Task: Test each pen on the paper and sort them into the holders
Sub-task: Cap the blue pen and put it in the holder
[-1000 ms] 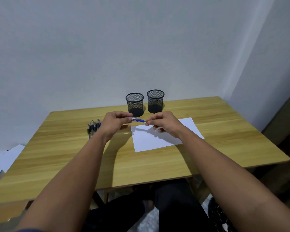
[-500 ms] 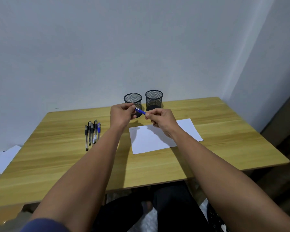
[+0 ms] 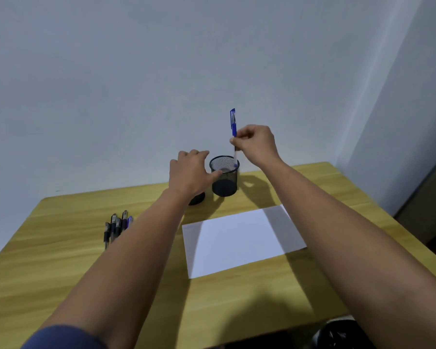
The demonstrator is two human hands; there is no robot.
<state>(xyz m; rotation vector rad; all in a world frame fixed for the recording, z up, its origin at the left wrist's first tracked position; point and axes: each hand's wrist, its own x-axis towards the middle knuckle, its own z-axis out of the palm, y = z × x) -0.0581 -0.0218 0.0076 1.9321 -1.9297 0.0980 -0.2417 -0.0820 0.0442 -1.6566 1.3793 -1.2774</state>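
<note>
1. R hand [image 3: 256, 144] pinches blue pen [image 3: 234, 137] upright, tip at rim of right mesh holder [image 3: 224, 176].
2. L hand [image 3: 190, 173] relaxed, fingers loose, holds nothing, in front of left holder [image 3: 198, 197].
3. Spare pens [image 3: 116, 226] lie on bench [image 3: 61, 260], left of paper [image 3: 242, 241].

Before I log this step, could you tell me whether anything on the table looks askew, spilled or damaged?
Nothing stands out. The right hand holds the blue pen upright over the right holder, which stands straight. The paper lies flat, the remaining pens lie together, and the left hand hides most of the left holder.
</note>
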